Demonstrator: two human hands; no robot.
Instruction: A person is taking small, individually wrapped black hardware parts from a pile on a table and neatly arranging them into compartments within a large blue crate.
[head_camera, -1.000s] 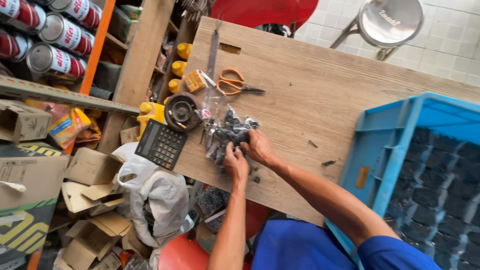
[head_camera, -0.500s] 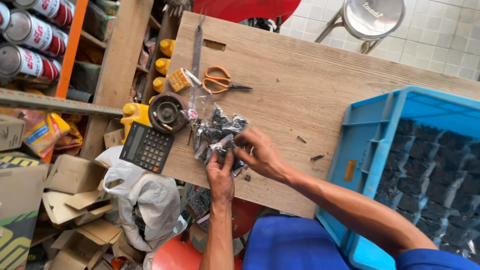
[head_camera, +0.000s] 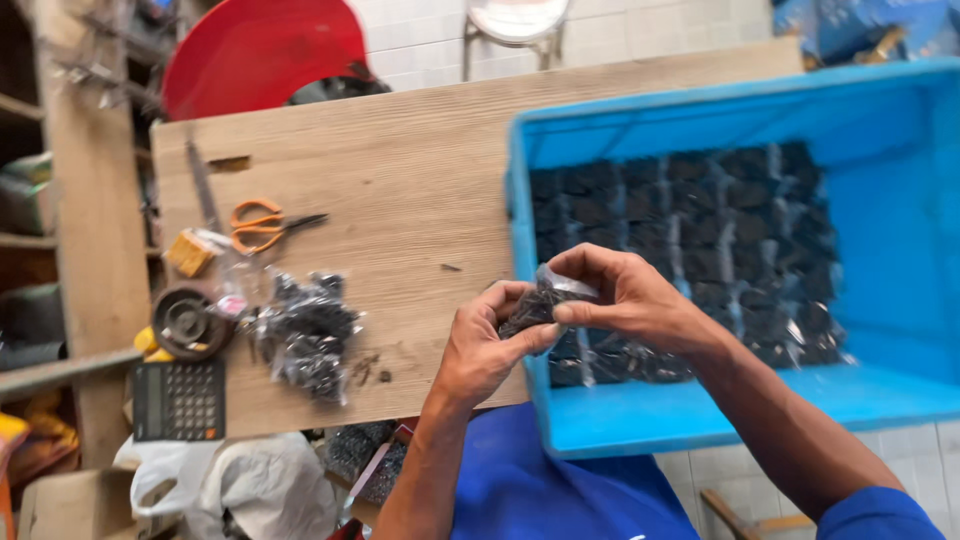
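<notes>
Your left hand (head_camera: 490, 345) and right hand (head_camera: 625, 300) cover most of the small bag (head_camera: 535, 305); its dark contents are too small to identify. The blue crate (head_camera: 700, 420) runs off the right edge.

A crate (head_camera: 740, 100) sits on the table's (head_camera: 420, 180) right; scissors (head_camera: 268, 226) and calculator (head_camera: 178, 400) lie left.

A small clear plastic packet of dark parts (head_camera: 541, 302) is pinched between the left hand (head_camera: 487, 348) and the right hand (head_camera: 628, 298), at the near left rim of the blue crate (head_camera: 700, 420). Inside the crate lie rows of similar dark packets (head_camera: 700, 230) — tightly packed. On the wooden board (head_camera: 420, 180), a loose heap of clear bags (head_camera: 305, 335) holds dark pieces. At the lower left sits a dark calculator (head_camera: 178, 400) — its narrow screen too small to make out.
</notes>
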